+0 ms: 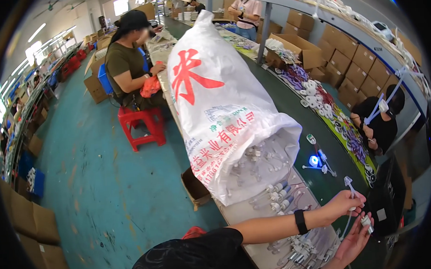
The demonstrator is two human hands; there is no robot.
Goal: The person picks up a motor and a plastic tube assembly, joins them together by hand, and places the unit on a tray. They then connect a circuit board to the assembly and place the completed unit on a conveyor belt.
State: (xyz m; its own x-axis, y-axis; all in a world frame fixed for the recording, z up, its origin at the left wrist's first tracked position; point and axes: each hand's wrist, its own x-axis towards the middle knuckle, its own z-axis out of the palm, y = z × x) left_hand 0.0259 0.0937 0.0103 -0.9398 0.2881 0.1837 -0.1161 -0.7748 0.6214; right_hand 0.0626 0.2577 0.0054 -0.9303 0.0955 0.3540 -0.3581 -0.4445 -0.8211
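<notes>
My left hand [344,207], with a black band on its wrist, pinches a thin translucent plastic stem [349,183] with a wider white end pointing up. Just below it, my right hand [353,243] has its fingers closed around a small white and silver cylindrical part [366,222]. A thin pale tube [346,226] hangs between the two hands. Beneath my left forearm, a pile of clear tubes with white and silver fittings [302,250] lies on the worktable. More clear tubes with white caps [277,198] lie beyond the forearm.
A large white woven sack [218,82] lies along the table, its open mouth showing small clear parts. Beside it runs a green conveyor belt [290,101] with a lit blue piece [313,161] on it. A black box [391,195] stands at right. Co-workers sit at left and right.
</notes>
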